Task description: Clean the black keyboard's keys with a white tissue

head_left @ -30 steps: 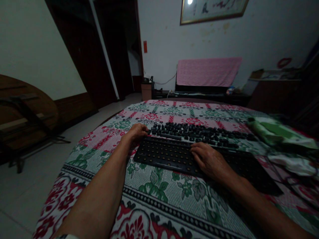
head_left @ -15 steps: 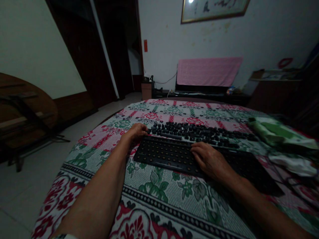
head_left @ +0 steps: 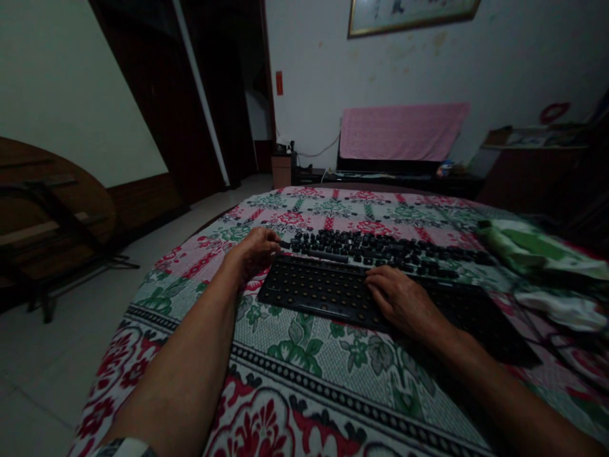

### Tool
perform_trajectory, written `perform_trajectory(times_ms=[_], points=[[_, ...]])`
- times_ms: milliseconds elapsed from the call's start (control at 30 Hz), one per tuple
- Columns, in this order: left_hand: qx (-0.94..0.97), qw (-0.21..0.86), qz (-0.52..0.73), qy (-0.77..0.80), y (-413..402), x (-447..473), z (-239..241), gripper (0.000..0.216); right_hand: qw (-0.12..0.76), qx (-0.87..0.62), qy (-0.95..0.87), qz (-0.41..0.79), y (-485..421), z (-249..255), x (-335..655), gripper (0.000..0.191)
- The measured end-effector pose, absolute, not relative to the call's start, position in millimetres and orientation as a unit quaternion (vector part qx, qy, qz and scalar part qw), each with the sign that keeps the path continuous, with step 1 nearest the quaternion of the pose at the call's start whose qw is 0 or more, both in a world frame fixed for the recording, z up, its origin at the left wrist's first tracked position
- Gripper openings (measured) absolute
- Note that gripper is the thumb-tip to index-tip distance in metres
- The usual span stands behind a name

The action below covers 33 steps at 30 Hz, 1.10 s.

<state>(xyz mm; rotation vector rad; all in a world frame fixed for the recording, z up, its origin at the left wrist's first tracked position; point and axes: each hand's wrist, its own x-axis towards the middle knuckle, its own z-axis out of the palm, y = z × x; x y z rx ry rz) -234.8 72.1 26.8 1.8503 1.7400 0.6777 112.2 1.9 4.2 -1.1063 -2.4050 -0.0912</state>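
Note:
A black keyboard base (head_left: 323,292) without its keycaps lies on a floral cloth (head_left: 295,355). Just behind it, several loose black keycaps (head_left: 380,247) are set out in rows. My left hand (head_left: 254,251) is at the left end of those rows, its fingers curled in a pinch on one black keycap (head_left: 284,244). My right hand (head_left: 402,301) lies flat on the middle of the keyboard base, fingers stretched toward its far edge, holding nothing.
A crumpled green and white cloth (head_left: 528,247) lies at the right, with dark cables near it. Beyond the table stand a low cabinet with a pink towel (head_left: 402,130) and a dark doorway. A folded wooden table (head_left: 52,209) leans at the left.
My left hand has drawn slightly back and left, its fingers now closed on a keycap at the row's end. My right hand stays on the keyboard base.

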Motion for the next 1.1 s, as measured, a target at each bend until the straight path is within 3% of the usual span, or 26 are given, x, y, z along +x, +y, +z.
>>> perform_trajectory(times_ms=[367, 700, 1100], points=[[0.692, 0.381, 0.134, 0.598, 1.7, -234.7, 65.1, 0.018, 0.241, -0.424, -0.873, 0.003, -2.7, 24.5, 76.7, 0.022], [0.677, 0.396, 0.095, 0.613, -5.4, -230.2, 62.0, 0.020, 0.230, -0.344, -0.903, 0.113, -8.3, 24.4, -37.8, 0.022], [0.676, 0.411, 0.096, 0.603, -3.3, -235.3, 56.9, 0.017, 0.214, -0.372, -0.901, 0.064, -6.5, 15.0, -50.3, 0.021]])
